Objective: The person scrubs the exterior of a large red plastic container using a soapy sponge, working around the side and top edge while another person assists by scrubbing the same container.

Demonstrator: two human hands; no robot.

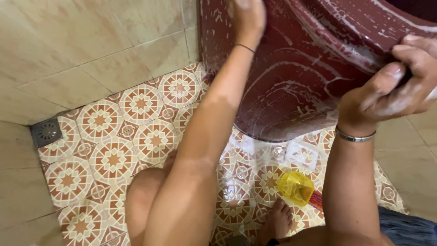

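Down on the patterned floor of a tiled washroom, we crouch beside a big maroon tub, which stands tipped up against the beige wall with its underside toward us and streaks of white suds all over it. Our right hand is curled tight around the tub's rim at the upper right, fingers hooked over the edge and thumb pressed beneath. Our left hand lies pressed against the tub high up, soapy; whether it is flat or closed on a scrubber we cannot tell, as the frame cuts it off. We judge the tub stiff plastic, bulky more than heavy, and slippery with lather, so the rolled rim is the safest hold, while the smooth wall offers no grip. A yellow scrubber lies on the wet floor just below the tub, near our foot. Foamy water pools between the tub's base and that scrubber. A drain sits well apart in the left corner. Our bent knee and the close walls leave little room to turn the tub, and the soapy tiles look slick underfoot
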